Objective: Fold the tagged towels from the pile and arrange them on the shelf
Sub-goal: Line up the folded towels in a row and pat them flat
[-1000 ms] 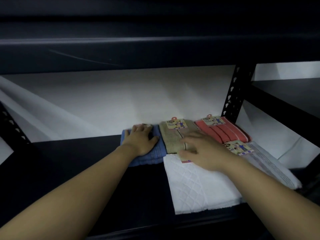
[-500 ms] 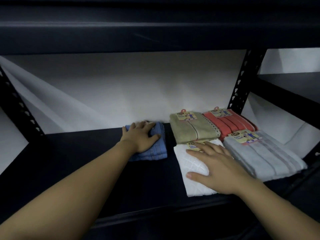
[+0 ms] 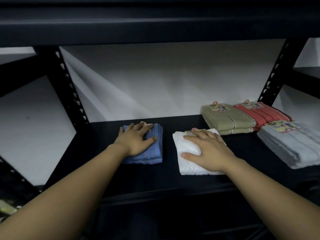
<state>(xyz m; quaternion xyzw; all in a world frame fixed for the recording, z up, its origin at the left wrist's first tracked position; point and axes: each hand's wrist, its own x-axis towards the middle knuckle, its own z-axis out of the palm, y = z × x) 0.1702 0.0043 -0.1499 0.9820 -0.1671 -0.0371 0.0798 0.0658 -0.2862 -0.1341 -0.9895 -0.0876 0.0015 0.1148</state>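
Head view: a dark shelf [image 3: 97, 172] runs across the frame, with a white backing behind it and another dark board overhead. Black slotted posts [image 3: 71, 87] stand at the back left and back right.

The left hand [image 3: 134, 142] lies flat on a folded blue towel [image 3: 153, 151] near the middle of the shelf. Its fingers [image 3: 138, 127] are straight and spread over the cloth, the thumb stretched out to the right, gripping nothing. A bit of a paper tag [image 3: 144, 123] shows at the towel's far edge, just past the fingertips.

The right hand [image 3: 210, 153] lies flat on a folded white towel [image 3: 187, 162] with a quilted diamond pattern, just to the right of the blue one and apart from it. Its fingers are straight and relaxed too, the thumb laid out to the left along the cloth. A yellow tag [image 3: 190, 132] sits at the towel's far edge, partly under the fingertips.

At the back right, a folded tan towel [image 3: 226, 121] lies close to the white towel's far corner; whether they touch I cannot tell. A coral towel [image 3: 263, 115] lies right beside the tan one. In front of the coral one a pale grey towel [image 3: 292, 144] reaches the right edge of the frame. Each of these three carries a printed tag on top.
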